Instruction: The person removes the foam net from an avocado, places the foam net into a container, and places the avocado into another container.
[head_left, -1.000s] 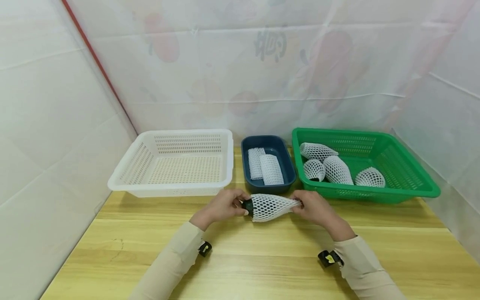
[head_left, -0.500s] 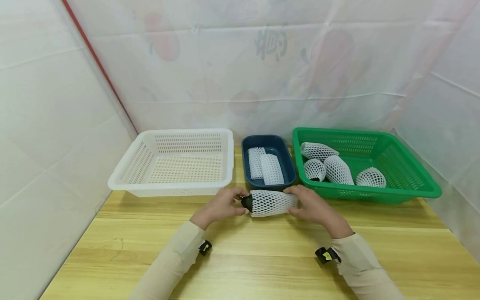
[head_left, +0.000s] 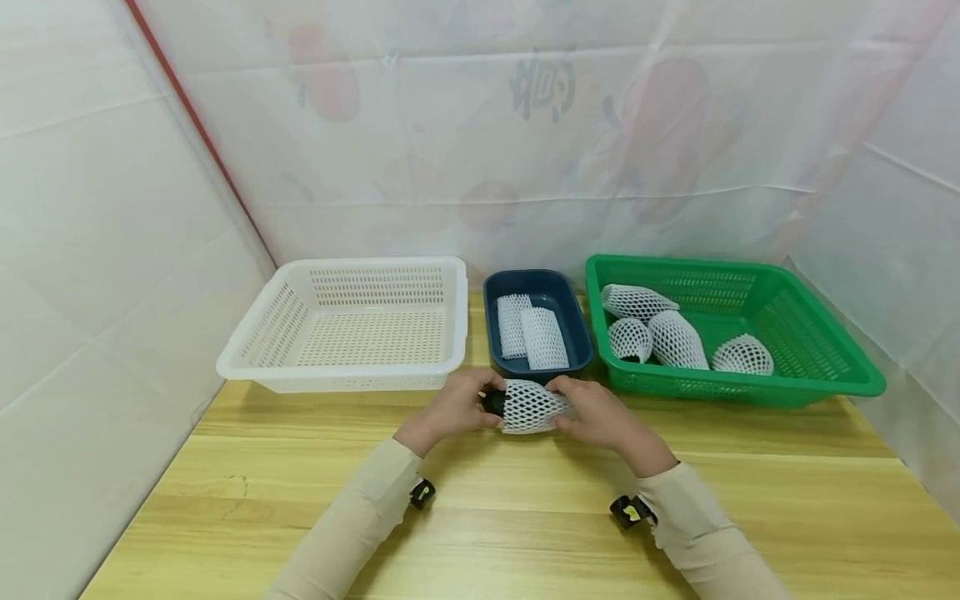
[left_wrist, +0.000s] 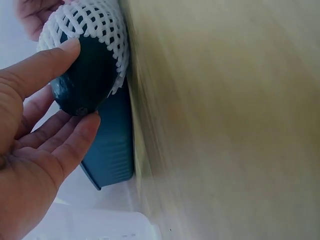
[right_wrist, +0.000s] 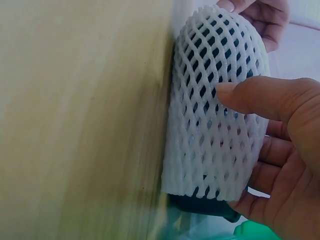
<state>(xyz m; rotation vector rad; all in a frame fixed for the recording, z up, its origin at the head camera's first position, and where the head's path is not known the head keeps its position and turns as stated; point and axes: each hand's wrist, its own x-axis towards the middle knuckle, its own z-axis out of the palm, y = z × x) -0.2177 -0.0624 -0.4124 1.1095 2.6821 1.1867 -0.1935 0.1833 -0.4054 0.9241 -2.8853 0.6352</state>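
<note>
A dark green, smooth oval fruit or vegetable (left_wrist: 90,72) is partly inside a white foam net sleeve (head_left: 529,407), over the wood table in front of the blue tray. My left hand (head_left: 454,407) holds its bare end, thumb on one side and fingers on the other. From the other side, my right hand (head_left: 600,413) grips the sleeve, its thumb lying on the mesh (right_wrist: 212,100) in the right wrist view. There the dark surface shows through the upper mesh, while the sleeve's lower end hangs loose. The exact kind of produce cannot be told.
Behind the hands stands a blue tray (head_left: 577,340) with two flat foam nets (head_left: 544,339). To its left is a white basket (head_left: 360,379); to its right, a green basket (head_left: 825,379) with several net-wrapped pieces (head_left: 677,340). White sheeting (head_left: 420,150) encloses the table.
My right hand has shifted left along the sleeve, from its gathered tip to nearer the middle. The sleeve looks shorter and wider now. My left hand stays at the dark end, slightly further right.
</note>
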